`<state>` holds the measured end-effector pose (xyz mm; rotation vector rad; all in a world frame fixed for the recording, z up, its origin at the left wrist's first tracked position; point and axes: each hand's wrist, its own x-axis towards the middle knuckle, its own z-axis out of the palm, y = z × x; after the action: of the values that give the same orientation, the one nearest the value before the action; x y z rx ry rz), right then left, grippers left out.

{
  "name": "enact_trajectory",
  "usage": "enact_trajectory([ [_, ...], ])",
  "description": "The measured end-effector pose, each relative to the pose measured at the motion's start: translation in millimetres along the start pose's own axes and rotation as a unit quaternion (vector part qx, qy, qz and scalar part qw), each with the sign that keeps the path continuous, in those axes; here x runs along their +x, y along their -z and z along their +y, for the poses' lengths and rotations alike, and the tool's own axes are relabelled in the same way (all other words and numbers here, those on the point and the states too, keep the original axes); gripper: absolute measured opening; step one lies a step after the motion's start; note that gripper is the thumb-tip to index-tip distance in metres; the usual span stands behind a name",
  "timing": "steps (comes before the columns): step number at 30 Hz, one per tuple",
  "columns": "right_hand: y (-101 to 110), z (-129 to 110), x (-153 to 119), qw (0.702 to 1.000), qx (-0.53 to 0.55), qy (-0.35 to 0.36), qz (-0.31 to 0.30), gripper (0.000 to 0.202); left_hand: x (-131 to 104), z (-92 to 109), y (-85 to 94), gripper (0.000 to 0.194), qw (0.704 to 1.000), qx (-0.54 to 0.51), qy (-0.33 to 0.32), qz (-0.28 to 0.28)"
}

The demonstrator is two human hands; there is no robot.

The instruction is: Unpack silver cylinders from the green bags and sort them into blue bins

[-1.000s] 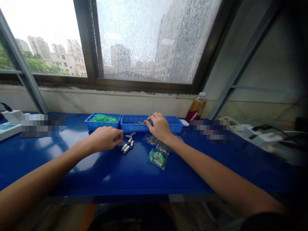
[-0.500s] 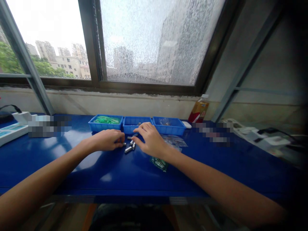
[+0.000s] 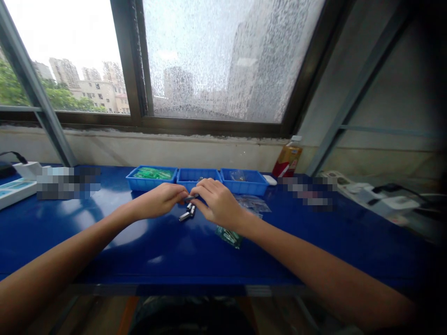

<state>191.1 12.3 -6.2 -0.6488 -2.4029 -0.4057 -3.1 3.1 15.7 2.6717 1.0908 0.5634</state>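
Note:
My left hand (image 3: pixel 164 201) and my right hand (image 3: pixel 218 202) meet above the blue table, fingers closed. Between their fingertips is a small metal cylinder (image 3: pixel 190 198), pinched from both sides; its details are too small to make out. Just below my fingers several short silvery metal cylinders (image 3: pixel 184 216) lie in a loose group on the tabletop. A green-tinted clear bag of thin metal pieces (image 3: pixel 228 236) lies under my right wrist. Flat clear plastic bags (image 3: pixel 254 204) rest beyond that wrist, partly covered by it.
Three blue bins stand in a row: a left bin (image 3: pixel 131 182) with green packets (image 3: pixel 153 173), a middle bin (image 3: pixel 183 179), and a right bin (image 3: pixel 251 188) with a clear bag. Behind them are a bottle (image 3: pixel 288 158) and the window. Power strips (image 3: pixel 21 190) lie left, others right.
My left hand has moved right and slightly up, bringing its fingertips to those of my right hand. A metal cylinder now shows between them. The view has shifted slightly.

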Motion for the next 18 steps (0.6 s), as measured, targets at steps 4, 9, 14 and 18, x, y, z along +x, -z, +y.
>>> enact_trajectory([
  [4, 1.9, 2.4, 1.1, 1.000, 0.002, -0.018, 0.015, 0.018, -1.4, 0.6, -0.7, 0.028, 0.999, -0.037, 0.011, 0.029],
  [9, 4.9, 4.8, 0.8, 0.995, 0.036, -0.071, 0.056, 0.025, -3.4, 6.2, -6.4, 0.031, 0.993, -0.022, -0.018, 0.116],
  [14, 5.9, 1.0, 0.7, 0.995, 0.049, -0.071, 0.057, 0.028, -2.7, 9.6, -11.3, 0.015, 0.982, 0.024, -0.004, 0.188],
  [18, 6.5, -1.1, 1.2, 0.993, 0.060, -0.079, 0.070, 0.028, -2.4, 10.1, -12.1, 0.021, 0.978, 0.018, -0.018, 0.206],
])
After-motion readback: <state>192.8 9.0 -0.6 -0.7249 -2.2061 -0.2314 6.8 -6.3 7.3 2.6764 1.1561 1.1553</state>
